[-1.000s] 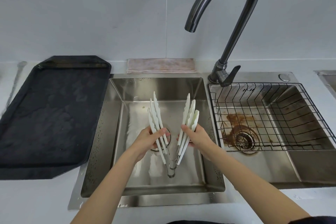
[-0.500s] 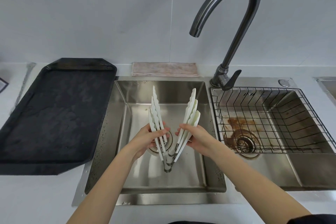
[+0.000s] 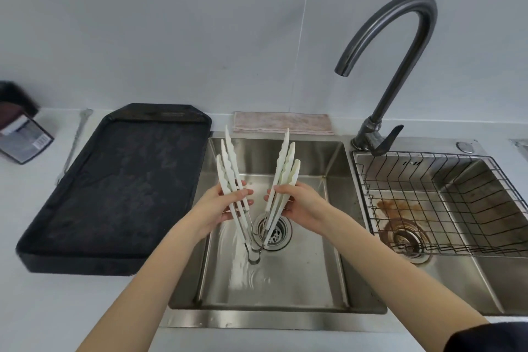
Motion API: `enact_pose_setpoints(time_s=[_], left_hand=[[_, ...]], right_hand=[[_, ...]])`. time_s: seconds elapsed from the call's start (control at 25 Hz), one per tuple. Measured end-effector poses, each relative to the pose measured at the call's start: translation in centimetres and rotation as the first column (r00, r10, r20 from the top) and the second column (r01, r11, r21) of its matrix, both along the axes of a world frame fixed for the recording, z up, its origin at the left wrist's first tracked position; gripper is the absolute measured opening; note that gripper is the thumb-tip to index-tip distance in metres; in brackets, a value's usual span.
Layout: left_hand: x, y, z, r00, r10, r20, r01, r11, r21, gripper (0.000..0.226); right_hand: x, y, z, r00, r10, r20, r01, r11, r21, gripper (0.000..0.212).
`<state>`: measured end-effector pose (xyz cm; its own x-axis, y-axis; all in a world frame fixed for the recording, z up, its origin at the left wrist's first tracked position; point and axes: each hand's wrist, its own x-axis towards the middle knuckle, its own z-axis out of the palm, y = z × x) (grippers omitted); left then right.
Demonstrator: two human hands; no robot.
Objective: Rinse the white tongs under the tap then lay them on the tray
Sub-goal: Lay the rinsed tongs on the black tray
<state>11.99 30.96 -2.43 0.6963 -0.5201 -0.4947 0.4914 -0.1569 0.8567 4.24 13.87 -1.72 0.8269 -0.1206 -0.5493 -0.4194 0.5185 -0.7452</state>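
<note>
Several white tongs (image 3: 228,163) with steel hinges are nested together and spread in a V over the left sink basin (image 3: 328,251), tips pointing up and away, hinges down near the drain (image 3: 274,230). My left hand (image 3: 220,206) grips the left arms and my right hand (image 3: 303,203) grips the right arms (image 3: 287,160). The dark tap (image 3: 400,66) arches at the right; its spout (image 3: 343,70) hangs above and right of the tongs, and no water shows. The black tray (image 3: 114,194) lies on the counter left of the sink.
A wire basket (image 3: 443,200) sits in the stained right basin. A folded pinkish cloth (image 3: 283,122) lies behind the left basin. A dark packet (image 3: 23,140) and a thin metal utensil (image 3: 75,140) rest at the far left of the white counter.
The tongs and both hands have risen slightly and shifted toward the tray side, and the drain below them now shows. The camera view has tilted and moved right.
</note>
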Motion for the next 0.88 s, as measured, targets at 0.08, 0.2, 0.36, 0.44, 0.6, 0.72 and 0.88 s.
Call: enact_pose_setpoints(time_s=[0.08,0.2,0.36,0.44,0.6,0.72,0.88], left_hand=[[1.7,1.8,1.0,1.0,0.006,0.029,-0.006,1.0,0.005,0.031],[4.5,4.3,2.6,0.996,0.017,0.085,-0.02,0.999,0.039,0.023],[8.5,7.5,3.8,0.992,0.02,0.122,-0.026,0.998,0.055,0.016],[10.2,8.9,3.7,0.992,0.019,0.126,-0.03,0.996,0.079,0.018],[12.6,10.6,2.5,0.995,0.021,0.097,-0.036,0.988,0.147,0.018],[14.2,11.4,1.1,0.997,0.008,0.082,-0.027,0.974,0.226,0.025],[16.1,11.8,-0.4,0.993,-0.014,0.113,-0.027,0.936,0.352,0.028]], right_hand=[[2.0,1.4,0.6,0.999,0.039,0.022,-0.039,0.999,-0.002,0.01],[5.1,3.3,1.5,0.994,0.109,0.032,-0.108,0.994,-0.03,0.014],[9.5,6.3,2.5,0.987,0.159,0.012,-0.158,0.987,-0.03,0.009],[11.4,7.7,2.5,0.985,0.171,-0.016,-0.171,0.985,-0.029,0.008],[14.4,9.9,1.6,0.979,0.178,-0.095,-0.183,0.982,-0.041,0.01],[16.5,11.1,0.5,0.968,0.182,-0.173,-0.197,0.978,-0.072,0.012],[18.5,12.2,-1.1,0.954,0.193,-0.228,-0.227,0.965,-0.132,0.012]])
